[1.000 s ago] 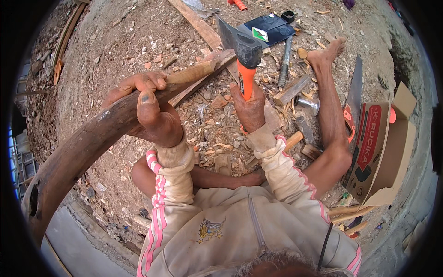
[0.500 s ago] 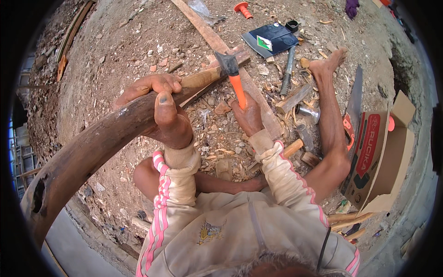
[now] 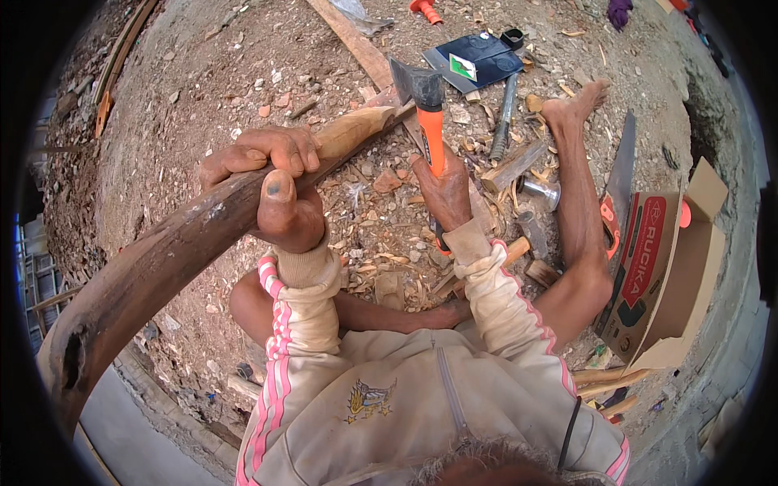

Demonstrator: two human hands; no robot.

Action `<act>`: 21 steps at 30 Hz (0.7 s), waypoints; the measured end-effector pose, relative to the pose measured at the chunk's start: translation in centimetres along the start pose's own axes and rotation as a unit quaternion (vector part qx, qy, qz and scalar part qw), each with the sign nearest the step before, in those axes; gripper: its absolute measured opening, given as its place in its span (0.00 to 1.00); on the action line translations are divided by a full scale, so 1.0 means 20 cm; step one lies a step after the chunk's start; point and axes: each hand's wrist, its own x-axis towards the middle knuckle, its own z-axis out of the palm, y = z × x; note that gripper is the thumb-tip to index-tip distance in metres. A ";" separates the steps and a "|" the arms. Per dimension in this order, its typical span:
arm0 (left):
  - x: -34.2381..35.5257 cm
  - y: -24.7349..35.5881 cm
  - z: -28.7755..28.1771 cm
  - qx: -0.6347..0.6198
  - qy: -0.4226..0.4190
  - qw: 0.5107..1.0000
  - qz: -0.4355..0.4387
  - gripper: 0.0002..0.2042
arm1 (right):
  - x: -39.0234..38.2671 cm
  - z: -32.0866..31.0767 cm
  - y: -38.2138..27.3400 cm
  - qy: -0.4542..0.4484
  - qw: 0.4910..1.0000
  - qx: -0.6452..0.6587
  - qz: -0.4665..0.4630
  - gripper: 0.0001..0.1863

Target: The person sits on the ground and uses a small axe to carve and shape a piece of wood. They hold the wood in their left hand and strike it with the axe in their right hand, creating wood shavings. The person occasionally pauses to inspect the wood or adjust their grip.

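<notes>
A thick, curved, dark wooden branch (image 3: 162, 235) runs from the lower left up to the middle, its far end pale and stripped to a taper. My left hand (image 3: 284, 215) is wrapped round it just behind the pale part, thumb on the near side. In my right hand (image 3: 446, 194) is a hatchet (image 3: 433, 134), gripped by its orange and black handle. The hatchet's dark steel head is raised beside the tapered end, apart from it as far as I can tell. Beneath that end lies a flat plank (image 3: 356, 44) on the ground.
Right of my bent leg are a hand saw (image 3: 625, 158) and an open cardboard box (image 3: 697, 283). Wood chips, a wood block (image 3: 519, 164), a threaded metal rod (image 3: 504, 121), and a dark blue flat sheet (image 3: 494, 69) lie ahead. An orange-red plastic piece (image 3: 426, 11) sits farther off.
The hatchet has lifted away from the branch, its head turning and moving slightly right and up. My left hand and the branch have shifted slightly.
</notes>
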 end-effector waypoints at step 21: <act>0.07 0.00 0.03 0.009 0.022 0.999 -0.043 0.11 | 0.06 -0.03 0.03 -0.019 0.987 -0.126 -0.096 0.07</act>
